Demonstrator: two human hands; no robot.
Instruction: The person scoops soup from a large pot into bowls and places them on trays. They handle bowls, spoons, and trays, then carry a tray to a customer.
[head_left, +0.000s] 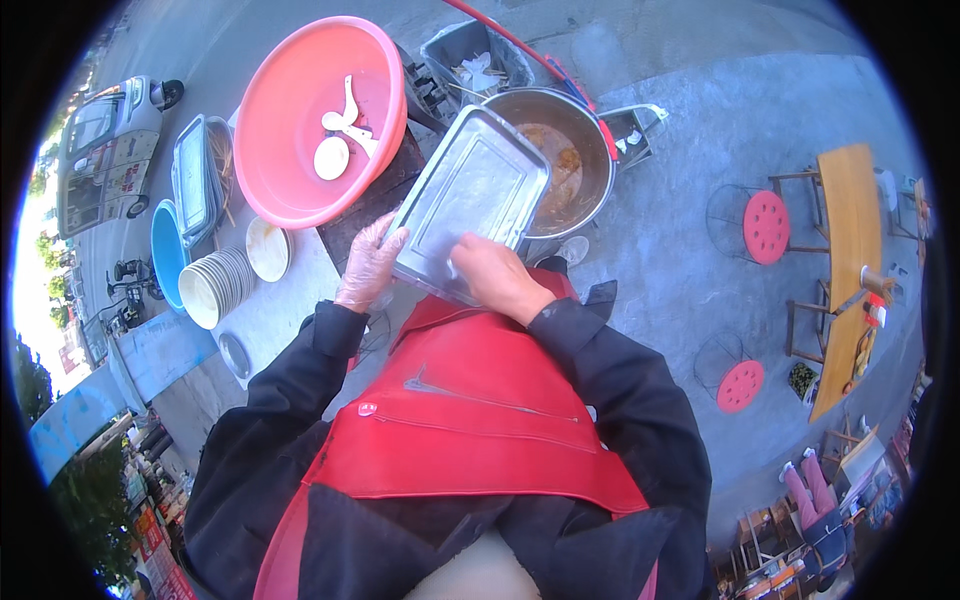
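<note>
My left hand (369, 262), in a clear plastic glove, grips the left edge of a rectangular metal tray (469, 195). Bare and half closed, my right hand (495, 277) rests against the tray's near part; something small and whitish shows at its fingers, too hidden to name. The tray is tilted and partly covers a large metal pot (606, 176) with brownish liquid and food scraps in it. To the left of the tray stands a pink plastic basin (292, 120), holding white spoons (349, 101) and a small white bowl (331, 158).
Stacked plates (214, 285), a blue basin (169, 255) and metal trays (193, 180) stand at the left. A lined bin (480, 56) is beyond the pot. Pink stools (766, 226) and a wooden table (851, 225) stand right. A person (817, 510) is at the lower right.
</note>
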